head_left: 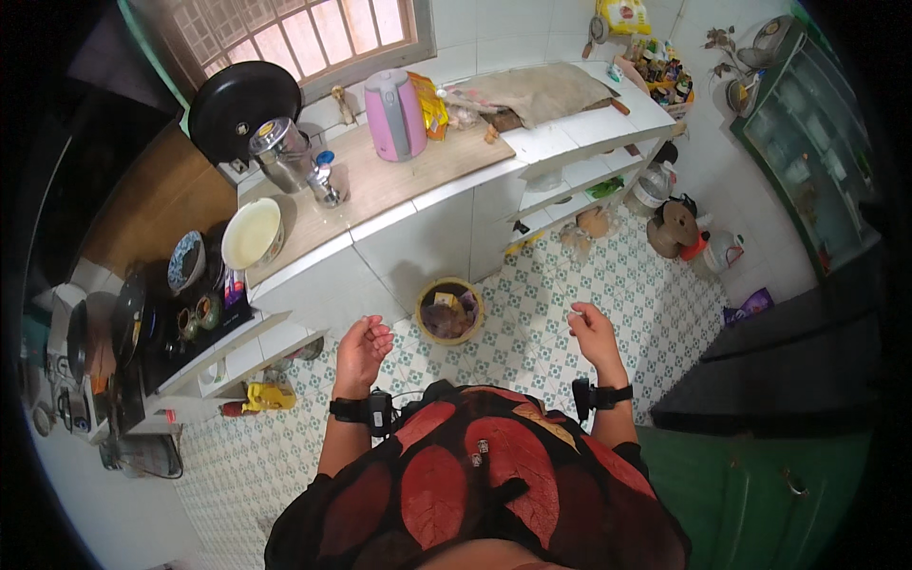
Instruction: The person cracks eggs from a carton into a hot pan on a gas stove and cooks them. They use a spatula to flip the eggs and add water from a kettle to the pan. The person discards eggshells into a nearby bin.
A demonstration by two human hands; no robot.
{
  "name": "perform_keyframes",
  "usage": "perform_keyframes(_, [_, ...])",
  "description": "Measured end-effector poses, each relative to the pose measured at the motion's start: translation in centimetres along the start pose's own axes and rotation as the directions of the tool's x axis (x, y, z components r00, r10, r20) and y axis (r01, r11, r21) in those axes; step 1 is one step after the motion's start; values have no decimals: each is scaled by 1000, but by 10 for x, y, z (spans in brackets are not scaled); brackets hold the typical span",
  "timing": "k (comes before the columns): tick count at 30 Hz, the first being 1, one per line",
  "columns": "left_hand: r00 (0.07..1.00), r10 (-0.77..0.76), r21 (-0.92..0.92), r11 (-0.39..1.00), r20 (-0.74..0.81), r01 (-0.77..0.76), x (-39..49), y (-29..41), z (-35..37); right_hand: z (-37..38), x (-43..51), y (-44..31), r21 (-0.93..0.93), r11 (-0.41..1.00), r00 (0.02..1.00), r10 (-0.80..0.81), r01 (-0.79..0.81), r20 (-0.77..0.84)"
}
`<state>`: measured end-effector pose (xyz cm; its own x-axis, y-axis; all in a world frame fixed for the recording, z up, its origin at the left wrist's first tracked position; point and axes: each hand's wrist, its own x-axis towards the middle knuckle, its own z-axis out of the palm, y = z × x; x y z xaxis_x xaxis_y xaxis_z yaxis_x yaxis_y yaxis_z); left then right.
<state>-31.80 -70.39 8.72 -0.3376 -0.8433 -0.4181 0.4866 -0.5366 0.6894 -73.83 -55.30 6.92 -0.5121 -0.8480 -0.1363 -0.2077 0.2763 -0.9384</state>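
Note:
My left hand (363, 347) hovers over the floor in front of the white tiled counter (420, 246), palm partly up, its fingers loosely bent with nothing in them. My right hand (593, 333) hangs over the patterned tile floor (545, 335) on the other side, fingers slightly curled and also holding nothing. Both wrists wear black straps with small devices. Between the hands and farther forward stands a round waste bin (420, 324), with a bag and scraps inside. Neither hand touches anything.
On the counter stand a pink electric kettle (394, 117), a metal canister (281, 157), an enamel bowl (252, 235) and a cloth (541, 92). A stove area with pans lies left. Jugs (721, 251) stand by the right wall, near a green cabinet (805, 157) and a green door (748, 491).

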Motion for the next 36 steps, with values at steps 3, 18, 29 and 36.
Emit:
perform_keyframes(3, [999,-6,30,1000,50,5,37,13,9,0,19,-5,30,1000,999,7,-5,-48])
perform_keyframes(18, [963,34,-86,995,-268,-59,104,12,16,37,211,-46,-200,960,954,-140,196,264])
perform_keyframes(29, [890,164,-90,971,-425,-222,125,-23,149,20,391,-21,-114,943,819,-207,313,535])
perform_keyframes(36, [751,197,-62,951,-630,-302,83,-39,163,66,396,-31,-43,930,690,-239,365,683])
